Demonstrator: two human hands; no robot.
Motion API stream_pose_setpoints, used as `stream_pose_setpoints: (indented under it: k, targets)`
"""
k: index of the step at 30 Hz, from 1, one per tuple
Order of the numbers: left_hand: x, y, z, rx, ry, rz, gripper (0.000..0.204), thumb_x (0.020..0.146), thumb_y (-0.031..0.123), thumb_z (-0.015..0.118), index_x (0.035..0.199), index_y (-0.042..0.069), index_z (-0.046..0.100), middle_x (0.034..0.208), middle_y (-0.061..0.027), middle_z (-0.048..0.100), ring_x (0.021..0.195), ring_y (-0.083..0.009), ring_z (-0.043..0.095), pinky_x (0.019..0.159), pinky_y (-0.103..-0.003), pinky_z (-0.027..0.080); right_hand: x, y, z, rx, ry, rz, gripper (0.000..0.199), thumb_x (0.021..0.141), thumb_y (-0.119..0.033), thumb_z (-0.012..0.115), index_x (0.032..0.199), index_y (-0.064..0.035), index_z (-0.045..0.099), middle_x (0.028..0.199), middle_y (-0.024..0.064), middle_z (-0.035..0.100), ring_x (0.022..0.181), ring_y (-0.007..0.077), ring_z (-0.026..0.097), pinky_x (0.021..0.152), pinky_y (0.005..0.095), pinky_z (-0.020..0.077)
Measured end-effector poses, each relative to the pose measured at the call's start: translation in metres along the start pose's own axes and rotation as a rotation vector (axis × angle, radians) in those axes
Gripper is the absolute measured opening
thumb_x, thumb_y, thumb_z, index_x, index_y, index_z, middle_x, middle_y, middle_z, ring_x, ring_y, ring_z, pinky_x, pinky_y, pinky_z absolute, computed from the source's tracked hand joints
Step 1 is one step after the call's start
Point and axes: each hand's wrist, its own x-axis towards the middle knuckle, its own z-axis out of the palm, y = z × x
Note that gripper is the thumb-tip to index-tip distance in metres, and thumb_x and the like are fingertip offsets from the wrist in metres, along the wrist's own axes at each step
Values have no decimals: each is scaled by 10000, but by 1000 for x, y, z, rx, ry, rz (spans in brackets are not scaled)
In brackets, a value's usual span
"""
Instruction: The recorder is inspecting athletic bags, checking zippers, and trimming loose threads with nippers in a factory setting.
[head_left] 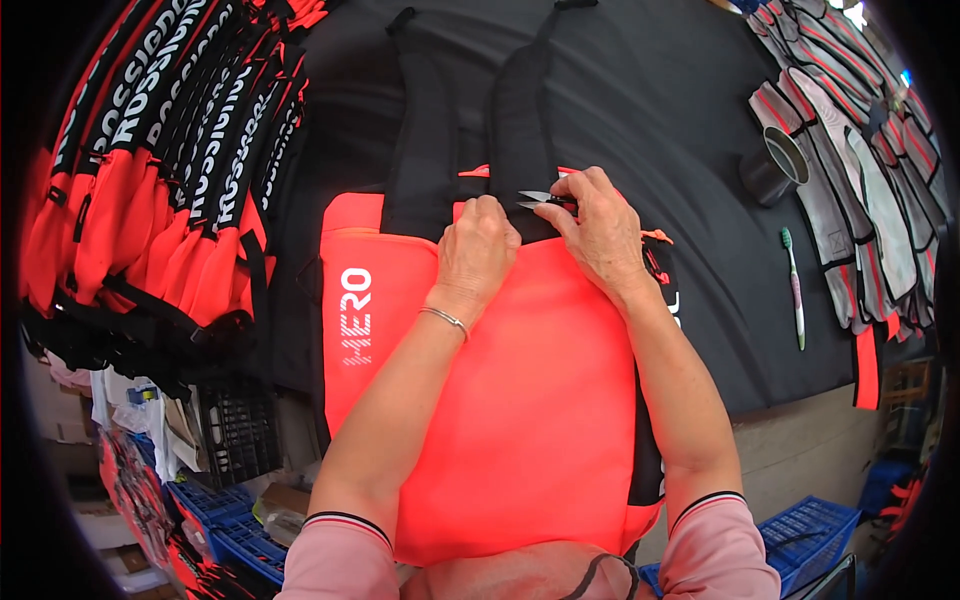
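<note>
A black bench point(650, 110) carries a neon-orange bag point(500, 400), which lies flat in front of the person with its two black straps point(520, 110) running away up the bench. A stack of like bags point(170, 150) sits at the far left, and grey-and-red panels point(850, 150) lie at the far right, with a metal cup point(775, 165) and a toothbrush point(793, 290) beside them. The left hand point(478, 250) presses down on the bag's top edge, fingers curled shut against the fabric. The right hand point(600, 225), just beside it, pinches small snips point(540, 198), whose tips point left above the left knuckles at the strap base.
</note>
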Motion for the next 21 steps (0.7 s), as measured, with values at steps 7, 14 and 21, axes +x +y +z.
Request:
stream_pose_setpoints:
  k: [7, 14, 21]
  targets:
    - [-14, 0, -10, -324, 42, -245, 102, 835, -2, 574, 872, -12, 479, 823, -158, 574, 700, -321, 601, 622, -424, 504, -1, -1, -6, 85, -3, 46, 246, 826, -196, 776, 958, -38, 642, 930, 54, 610, 689, 212, 617, 650, 348, 513]
    - [-20, -2, -15, -309, 141, -223, 95, 878, 17, 594, 871, -9, 503, 792, -89, 582, 583, -125, 559, 546, -296, 482, -1, -4, -7, 83, -7, -52, 244, 816, -195, 780, 943, -40, 641, 917, 56, 601, 694, 219, 613, 653, 351, 509]
    - [-17, 12, -24, -487, 30, -266, 121, 841, 2, 667, 957, -25, 645, 872, -129, 637, 656, -219, 659, 582, -315, 529, -1, -2, -2, -42, 12, -91, 240, 813, -215, 783, 908, -43, 646, 887, 72, 578, 699, 244, 615, 644, 373, 513]
